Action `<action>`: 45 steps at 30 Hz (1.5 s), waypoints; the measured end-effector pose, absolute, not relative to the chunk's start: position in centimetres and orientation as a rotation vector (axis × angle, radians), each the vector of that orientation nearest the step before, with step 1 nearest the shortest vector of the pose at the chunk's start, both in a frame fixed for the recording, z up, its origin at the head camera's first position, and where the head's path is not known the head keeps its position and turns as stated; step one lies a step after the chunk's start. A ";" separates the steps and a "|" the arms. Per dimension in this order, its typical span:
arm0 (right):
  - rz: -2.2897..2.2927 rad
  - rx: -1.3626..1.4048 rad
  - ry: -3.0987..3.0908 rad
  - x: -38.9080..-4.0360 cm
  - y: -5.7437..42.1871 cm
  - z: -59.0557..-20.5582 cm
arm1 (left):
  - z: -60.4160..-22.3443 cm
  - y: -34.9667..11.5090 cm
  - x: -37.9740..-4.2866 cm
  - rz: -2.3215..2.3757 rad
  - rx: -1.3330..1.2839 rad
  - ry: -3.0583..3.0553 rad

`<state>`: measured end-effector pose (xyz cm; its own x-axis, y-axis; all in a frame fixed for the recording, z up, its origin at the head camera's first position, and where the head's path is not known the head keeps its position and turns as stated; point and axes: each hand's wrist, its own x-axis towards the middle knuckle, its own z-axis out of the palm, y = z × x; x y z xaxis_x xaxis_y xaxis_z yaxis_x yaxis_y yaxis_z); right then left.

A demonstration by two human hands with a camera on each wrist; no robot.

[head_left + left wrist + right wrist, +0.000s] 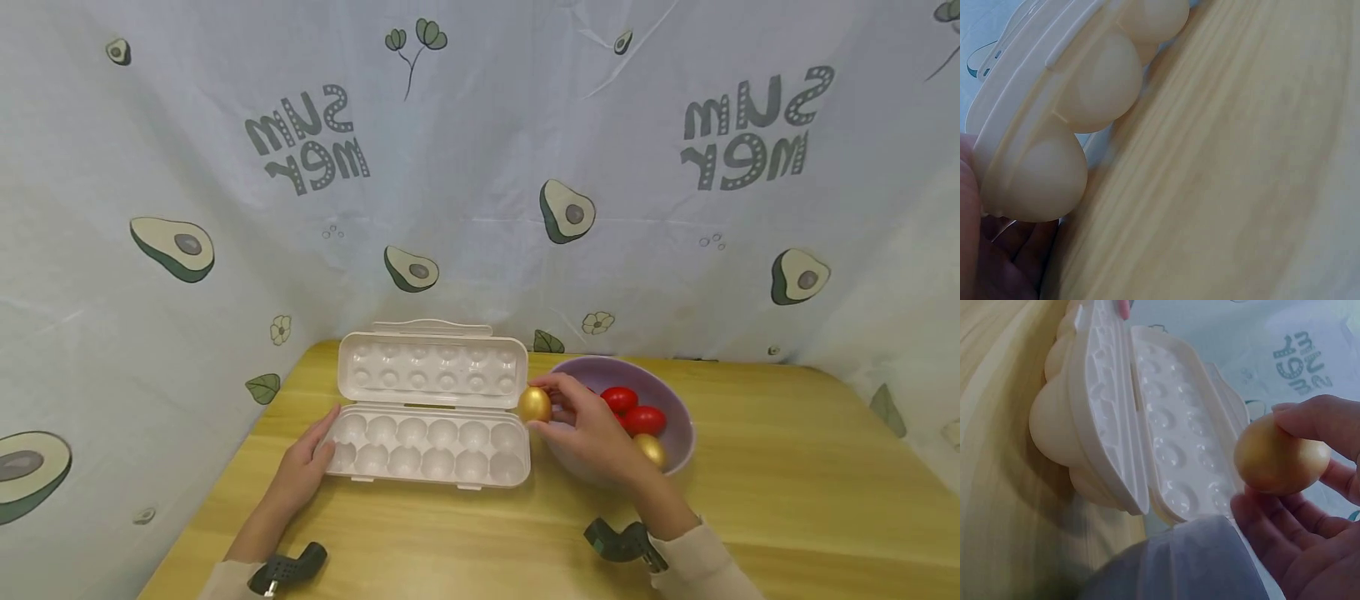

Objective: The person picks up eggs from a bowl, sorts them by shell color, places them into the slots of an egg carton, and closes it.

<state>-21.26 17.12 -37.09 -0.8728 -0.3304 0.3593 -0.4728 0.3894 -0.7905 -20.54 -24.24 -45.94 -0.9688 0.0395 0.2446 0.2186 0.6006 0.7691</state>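
Note:
A cream plastic egg carton (427, 444) lies with its lid (433, 371) raised at the back, and its cups hold no eggs. My left hand (306, 458) grips the carton's left end, thumb at the rim; in the left wrist view the fingers (1025, 250) curl beneath the end cup. Between the thumb and fingers of my right hand (588, 421) is a gold egg (535, 404), held above the carton's right end. The right wrist view shows this gold egg (1279, 455) beside the open lid (1175, 431).
Right of the carton, a purple bowl (681, 417) contains several red eggs (645, 420) and another gold egg (651, 450). My right forearm passes in front of the bowl. Everything stands on a wooden table (787, 467), with an avocado-print cloth (480, 167) hanging behind.

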 end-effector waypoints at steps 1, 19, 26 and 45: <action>1.487 0.735 -2.500 -21.2 16.9 -37.2 | -45.9 -24.3 -20.4 -1.299 -0.211 -2.625; 1.253 0.890 -2.550 -20.8 15.4 -38.7 | -46.3 -24.3 -20.4 -1.313 -0.225 -2.604; 1.167 0.884 -2.653 -20.5 15.0 -39.0 | -46.2 -24.3 -20.6 -1.312 -0.226 -2.611; 0.762 0.958 -2.698 -20.3 14.7 -39.1 | -46.3 -24.3 -20.6 -1.290 -0.230 -2.614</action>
<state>-20.27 14.66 -39.14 -0.7765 -0.5388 0.3268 -0.6301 0.6614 -0.4069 -20.59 -24.30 -46.34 -0.9642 0.0436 0.2614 0.2340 0.6033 0.7624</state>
